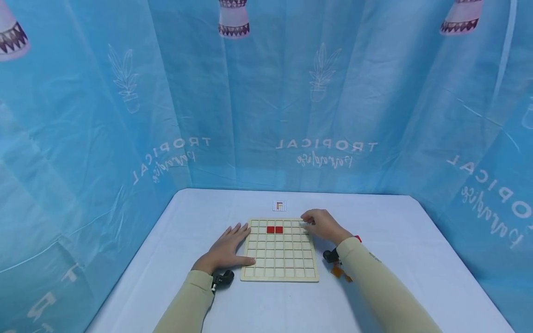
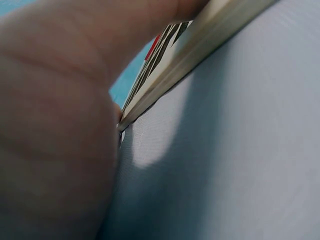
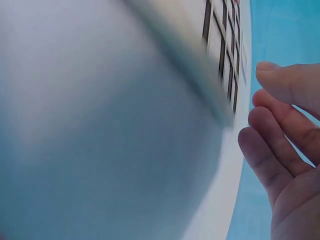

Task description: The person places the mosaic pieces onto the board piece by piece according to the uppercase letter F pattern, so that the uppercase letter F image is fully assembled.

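Observation:
A pale wooden grid board (image 1: pixel 279 262) lies flat on the white table. Two red square tiles (image 1: pixel 275 230) sit side by side in one of its upper rows. My left hand (image 1: pixel 226 247) rests at the board's left edge with fingers spread and the thumb over the border. In the left wrist view, that thumb (image 2: pixel 65 50) lies against the board's rim (image 2: pixel 185 65). Over the board's upper right corner is my right hand (image 1: pixel 325 225), its fingers gently bent. The right wrist view shows the thumb (image 3: pixel 287 82) apart from the fingertips, with no piece visible between them.
A small printed card (image 1: pixel 279 206) with a coloured grid pattern lies beyond the board. Several orange pieces (image 1: pixel 336 271) and a red piece (image 1: pixel 357 238) lie right of the board, partly hidden by the right forearm. A blue curtain (image 1: pixel 266 115) surrounds the table's far side.

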Action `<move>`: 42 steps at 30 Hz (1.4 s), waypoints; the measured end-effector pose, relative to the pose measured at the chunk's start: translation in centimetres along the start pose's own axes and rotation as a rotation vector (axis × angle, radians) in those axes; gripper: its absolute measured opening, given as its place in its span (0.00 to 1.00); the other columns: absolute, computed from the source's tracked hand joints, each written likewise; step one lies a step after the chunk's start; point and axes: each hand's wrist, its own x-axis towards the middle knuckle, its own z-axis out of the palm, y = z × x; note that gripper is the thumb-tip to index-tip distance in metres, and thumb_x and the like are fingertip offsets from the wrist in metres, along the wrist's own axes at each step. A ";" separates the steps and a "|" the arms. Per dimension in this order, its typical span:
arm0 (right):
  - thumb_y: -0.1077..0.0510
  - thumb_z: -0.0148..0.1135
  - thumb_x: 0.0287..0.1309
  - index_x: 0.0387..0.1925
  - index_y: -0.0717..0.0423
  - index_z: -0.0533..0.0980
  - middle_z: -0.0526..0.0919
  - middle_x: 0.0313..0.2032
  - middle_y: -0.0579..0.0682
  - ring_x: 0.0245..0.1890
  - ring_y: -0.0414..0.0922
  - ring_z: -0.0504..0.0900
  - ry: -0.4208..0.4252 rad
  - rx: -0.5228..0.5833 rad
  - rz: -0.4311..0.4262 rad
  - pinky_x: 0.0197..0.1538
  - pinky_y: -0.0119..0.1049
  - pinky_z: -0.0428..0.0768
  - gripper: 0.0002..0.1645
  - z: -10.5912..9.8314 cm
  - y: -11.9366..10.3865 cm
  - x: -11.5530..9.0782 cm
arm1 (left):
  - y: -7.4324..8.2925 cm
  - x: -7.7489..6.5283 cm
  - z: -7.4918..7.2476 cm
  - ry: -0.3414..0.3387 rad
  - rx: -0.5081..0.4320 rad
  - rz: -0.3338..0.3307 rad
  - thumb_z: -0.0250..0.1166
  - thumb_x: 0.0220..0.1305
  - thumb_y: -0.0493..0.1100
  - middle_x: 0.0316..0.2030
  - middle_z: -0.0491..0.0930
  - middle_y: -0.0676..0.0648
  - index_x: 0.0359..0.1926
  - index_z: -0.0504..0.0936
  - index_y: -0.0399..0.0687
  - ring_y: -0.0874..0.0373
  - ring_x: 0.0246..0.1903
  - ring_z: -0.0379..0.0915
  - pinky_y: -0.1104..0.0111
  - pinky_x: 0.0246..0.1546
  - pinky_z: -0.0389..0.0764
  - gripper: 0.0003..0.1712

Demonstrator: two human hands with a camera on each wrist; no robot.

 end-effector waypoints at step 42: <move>0.59 0.82 0.55 0.59 0.59 0.82 0.84 0.53 0.55 0.51 0.55 0.81 -0.001 0.032 0.210 0.57 0.53 0.84 0.30 -7.9 11.8 -9.0 | 0.2 -0.1 -0.2 0.012 -0.020 0.027 0.64 0.51 0.85 0.82 0.52 0.49 0.83 0.59 0.48 0.49 0.81 0.39 0.50 0.79 0.43 0.70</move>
